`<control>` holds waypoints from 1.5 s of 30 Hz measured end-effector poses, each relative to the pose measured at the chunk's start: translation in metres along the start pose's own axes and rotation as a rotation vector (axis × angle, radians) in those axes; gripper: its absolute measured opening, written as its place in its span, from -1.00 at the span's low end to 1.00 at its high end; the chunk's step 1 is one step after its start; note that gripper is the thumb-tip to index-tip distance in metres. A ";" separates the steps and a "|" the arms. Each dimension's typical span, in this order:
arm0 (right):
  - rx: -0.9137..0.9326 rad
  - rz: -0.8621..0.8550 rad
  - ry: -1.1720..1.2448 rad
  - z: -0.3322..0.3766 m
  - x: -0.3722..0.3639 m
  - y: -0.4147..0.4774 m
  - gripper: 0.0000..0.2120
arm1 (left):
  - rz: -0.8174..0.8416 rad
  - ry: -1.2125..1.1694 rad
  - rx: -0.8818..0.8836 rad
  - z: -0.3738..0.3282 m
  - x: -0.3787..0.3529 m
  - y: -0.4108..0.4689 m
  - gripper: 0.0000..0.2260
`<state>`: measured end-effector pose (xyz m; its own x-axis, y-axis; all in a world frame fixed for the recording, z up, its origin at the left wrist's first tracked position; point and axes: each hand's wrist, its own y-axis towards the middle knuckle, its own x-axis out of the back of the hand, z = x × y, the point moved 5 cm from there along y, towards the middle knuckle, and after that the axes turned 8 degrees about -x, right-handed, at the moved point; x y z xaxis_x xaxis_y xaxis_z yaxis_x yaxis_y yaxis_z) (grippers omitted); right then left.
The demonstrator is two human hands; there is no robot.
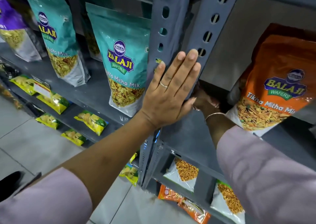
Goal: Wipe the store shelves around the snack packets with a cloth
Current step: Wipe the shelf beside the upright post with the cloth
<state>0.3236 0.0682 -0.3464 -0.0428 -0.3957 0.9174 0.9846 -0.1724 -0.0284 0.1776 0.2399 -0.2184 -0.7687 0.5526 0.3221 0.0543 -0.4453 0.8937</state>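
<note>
Pressing flat, fingers together and pointing up, left hand [171, 90] against the grey slotted upright [172, 40], whose long axis is running top to bottom between two shelf bays. Reaching behind that upright along the grey shelf [186, 134], right hand [203, 100] mostly hidden in shadow; grip impossible to tell, cloth not identifiable. Standing upright on the shelves, teal snack packet [123, 59] just left of the post and orange snack packet [275, 80] leaning at right.
</note>
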 end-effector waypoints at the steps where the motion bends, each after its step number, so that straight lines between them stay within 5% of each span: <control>1: -0.014 -0.005 -0.017 -0.002 -0.003 -0.010 -0.50 | -0.003 -0.002 0.003 0.000 0.000 -0.002 -0.40; 12: -0.015 0.018 0.081 0.012 -0.011 -0.186 -0.61 | 0.109 -0.007 0.028 0.000 0.007 0.002 -0.31; 17: -0.030 0.686 0.088 0.007 0.028 -0.202 -0.72 | 0.163 0.009 0.030 0.000 0.009 0.003 -0.27; 19: -0.110 0.553 0.173 0.002 0.048 -0.186 -0.74 | 0.163 -0.005 0.031 0.000 0.010 0.004 -0.33; 22: -0.292 0.119 0.383 -0.001 0.052 -0.175 -0.71 | 0.153 -0.003 0.021 0.000 0.011 0.004 -0.23; 24: -0.302 0.118 0.183 0.009 0.031 -0.186 -0.69 | 0.158 -0.005 0.018 -0.001 0.011 0.004 -0.19; 26: -0.213 0.245 -0.062 0.011 0.011 -0.189 -0.68 | 0.163 -0.008 0.019 -0.001 0.011 0.004 -0.18; 30: -0.169 0.723 -0.136 0.010 0.027 -0.202 -0.77 | 0.163 0.001 0.020 -0.001 0.010 0.003 -0.19; 34: -0.322 0.352 0.264 0.021 0.036 -0.186 -0.80 | 0.155 0.011 0.028 0.000 0.012 0.005 -0.24; 36: -0.326 0.233 0.043 0.032 0.011 -0.184 -0.83 | 0.140 0.019 0.013 -0.001 0.012 0.005 -0.22; 40: -0.093 0.170 -0.252 0.033 -0.031 -0.185 -0.47 | 0.135 0.012 -0.013 -0.001 0.011 0.003 -0.20; 45: -0.272 0.026 -0.279 -0.036 -0.003 -0.206 -0.48 | 0.123 0.023 -0.007 -0.001 0.011 0.003 -0.27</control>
<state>0.1152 0.0725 -0.3580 0.0660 -0.1491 0.9866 0.9025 -0.4129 -0.1228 0.1692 0.2438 -0.2124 -0.7708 0.4774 0.4219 0.1444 -0.5140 0.8455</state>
